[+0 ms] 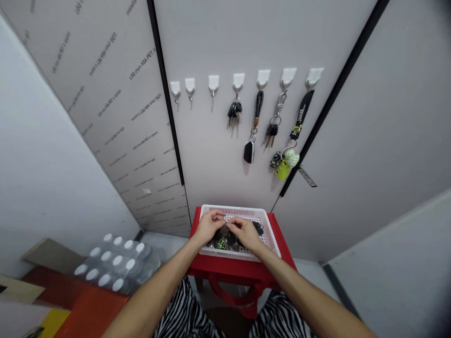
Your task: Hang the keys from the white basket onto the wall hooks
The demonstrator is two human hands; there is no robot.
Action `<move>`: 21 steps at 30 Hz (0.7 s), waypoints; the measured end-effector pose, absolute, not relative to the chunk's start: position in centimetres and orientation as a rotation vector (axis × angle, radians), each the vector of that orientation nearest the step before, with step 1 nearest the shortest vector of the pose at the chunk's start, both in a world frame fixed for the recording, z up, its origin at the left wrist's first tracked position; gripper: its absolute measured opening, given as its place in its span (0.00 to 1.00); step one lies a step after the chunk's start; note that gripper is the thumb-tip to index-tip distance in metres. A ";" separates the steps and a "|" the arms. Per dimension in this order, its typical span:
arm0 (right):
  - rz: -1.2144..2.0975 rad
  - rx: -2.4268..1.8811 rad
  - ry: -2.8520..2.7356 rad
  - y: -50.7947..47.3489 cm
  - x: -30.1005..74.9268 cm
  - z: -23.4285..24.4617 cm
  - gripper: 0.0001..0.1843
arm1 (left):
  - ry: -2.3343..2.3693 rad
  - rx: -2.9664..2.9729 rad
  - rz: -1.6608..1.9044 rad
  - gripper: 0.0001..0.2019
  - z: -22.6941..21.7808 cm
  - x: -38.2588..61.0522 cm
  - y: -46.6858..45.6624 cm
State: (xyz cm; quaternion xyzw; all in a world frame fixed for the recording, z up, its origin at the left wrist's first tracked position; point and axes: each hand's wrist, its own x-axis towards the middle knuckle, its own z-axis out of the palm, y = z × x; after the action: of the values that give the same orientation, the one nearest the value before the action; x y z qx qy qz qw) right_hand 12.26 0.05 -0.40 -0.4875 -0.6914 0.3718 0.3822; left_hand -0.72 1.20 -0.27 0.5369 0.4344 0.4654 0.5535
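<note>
My left hand (210,226) and my right hand (247,232) meet above a white plastic basket (273,235), thumbs and fingers pinched close together. Between the fingertips is something small that I cannot make out. Below them in the basket lie dark bunched items, among them a gold-coloured round trinket (221,243) with a green glint. Black key-like pieces (259,228) show beside my right hand. The fingers partly cover the basket's contents.
Beneath the basket is a red bag-like surface (243,268). On the wall ahead, several white hooks (238,80) form a row; keys (235,111), a braided strap (259,105) and a black lanyard (302,115) hang from some. Bottled water (116,263) stands at lower left.
</note>
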 end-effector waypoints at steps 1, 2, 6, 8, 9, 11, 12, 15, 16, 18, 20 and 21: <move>0.934 -1.258 -1.747 0.1 12.3 -0.2 0.08 | 1.026 1.277 1.097 0.08 -0.2 -0.7 1.1; 0.923 -1.263 -1.739 0.2 12.3 0.1 0.08 | 1.021 1.294 1.096 0.08 -0.1 -0.6 0.9; 0.861 -1.212 -1.802 0.9 12.3 3.0 0.09 | 0.960 1.447 1.062 0.07 0.8 -0.5 0.5; 0.793 -1.166 -1.885 1.6 12.1 5.3 0.09 | 0.952 1.485 1.087 0.10 1.9 -0.6 0.8; 0.753 -1.141 -1.926 2.0 12.0 6.6 0.09 | 0.957 1.481 1.125 0.12 2.7 -0.7 1.1; 0.688 -1.093 -1.985 3.0 11.5 9.2 0.09 | 0.967 1.454 1.236 0.14 4.8 -0.9 1.9; 0.662 -1.076 -1.996 3.5 11.2 10.5 0.10 | 0.966 1.440 1.291 0.14 6.1 -1.0 2.3; 0.571 -1.052 -1.989 5.3 10.2 14.5 0.11 | 0.954 1.408 1.401 0.14 10.6 -1.5 3.9; 0.525 -1.050 -1.982 5.9 9.8 15.9 0.11 | 0.950 1.408 1.417 0.13 12.1 -1.6 4.4; 0.414 -1.053 -1.964 7.1 9.0 18.7 0.12 | 0.956 1.418 1.447 0.13 15.1 -1.9 5.7; 0.304 -1.071 -1.923 8.1 8.3 21.3 0.12 | 0.998 1.436 1.500 0.13 17.8 -2.2 7.1; 0.257 -1.082 -1.897 8.6 8.0 22.5 0.12 | 1.027 1.452 1.530 0.13 19.0 -2.4 7.9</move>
State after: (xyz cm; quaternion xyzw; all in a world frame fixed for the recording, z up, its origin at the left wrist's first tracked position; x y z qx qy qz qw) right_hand 7.99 8.55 22.50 -0.4384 -0.7686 0.1040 0.4541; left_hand -2.38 7.88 19.02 0.5705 0.4036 0.6012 0.3874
